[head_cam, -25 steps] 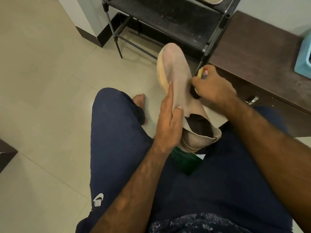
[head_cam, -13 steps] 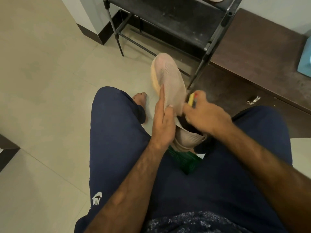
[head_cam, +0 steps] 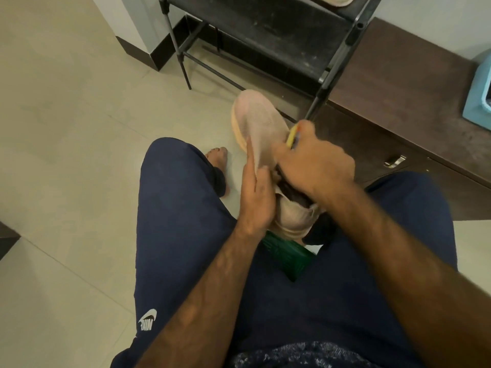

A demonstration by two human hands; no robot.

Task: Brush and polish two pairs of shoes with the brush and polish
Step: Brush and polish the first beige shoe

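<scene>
A pale pink knit shoe [head_cam: 261, 120] with an orange sole edge stands between my knees, toe pointing away, heel resting near my lap. My left hand [head_cam: 256, 197] holds its left side, fingers flat along the upper. My right hand [head_cam: 316, 163] is closed on a brush with a yellow handle [head_cam: 292, 135] and presses it against the shoe's right side near the collar. The bristles are mostly hidden by my fingers. A dark green box [head_cam: 289, 257] lies on my lap under the shoe's heel.
A black metal shoe rack [head_cam: 268, 27] stands ahead, with another light shoe [head_cam: 333, 0] at the top edge. To the right are a dark brown low cabinet [head_cam: 398, 83] and a light blue container [head_cam: 478, 88]. My bare foot [head_cam: 216, 158] rests on the tiled floor.
My right hand with the brush has slid back along the shoe's right side toward the collar. The shoe has dropped lower and closer to me; my left hand keeps its hold.
</scene>
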